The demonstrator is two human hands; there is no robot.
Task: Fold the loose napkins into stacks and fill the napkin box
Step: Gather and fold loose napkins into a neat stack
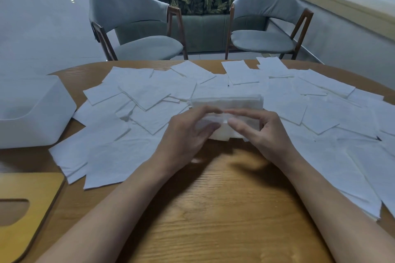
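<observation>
- The wooden counter [213, 209] is bare nearest the camera, between the two forearms.
- A wooden lid [32, 188] with an oval slot lies flat at the near left corner, apart from the box.
- The white box [36, 117] stands open-topped at the left edge, just beyond the lid. Only its pale inner walls show, so its contents cannot be told.
- The left hand [183, 134] and right hand [263, 134] meet at the counter's middle, each gripping one end of a stack [226, 101] of folded napkins, fingers [241, 113] curled over its top and thumbs on the near side.
- The stack is outside the box, well to its right.
- Loose napkins [149, 96] lie overlapping across the counter from the box to the right edge.
- Two grey chairs [136, 23] stand beyond the far edge.
</observation>
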